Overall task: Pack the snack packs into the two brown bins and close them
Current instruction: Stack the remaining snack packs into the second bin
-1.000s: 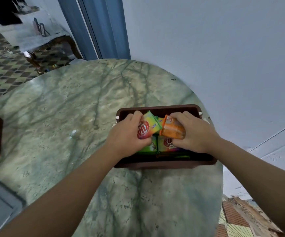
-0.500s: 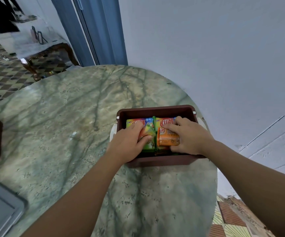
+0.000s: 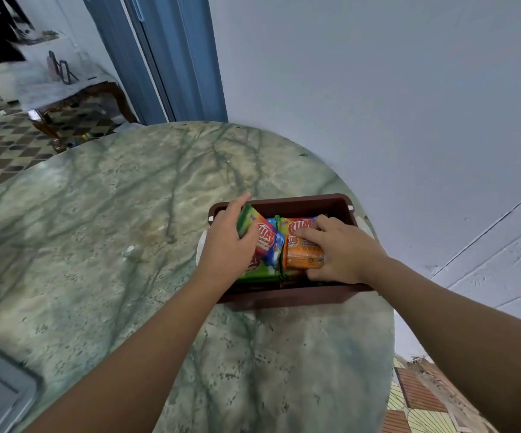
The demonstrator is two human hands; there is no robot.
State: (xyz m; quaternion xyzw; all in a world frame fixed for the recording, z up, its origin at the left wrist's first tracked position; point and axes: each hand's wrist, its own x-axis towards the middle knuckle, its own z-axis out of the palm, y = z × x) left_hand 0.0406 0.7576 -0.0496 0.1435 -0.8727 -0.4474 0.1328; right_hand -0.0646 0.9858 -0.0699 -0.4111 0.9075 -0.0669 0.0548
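Bin [image 3: 284, 296] at my table's [image 3: 96, 214] 3 o'clock edge | left hand [image 3: 226, 245] grasps rainbow pack [image 3: 267, 237], tilting it in | right hand [image 3: 343, 254] clamps orange pack [image 3: 302, 256] down, making room.

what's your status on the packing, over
Left hand grips rainbow snack pack, tilted over brown bin. Right hand holds orange pack inside it. Bin open, no lid seen. Nothing blocking.
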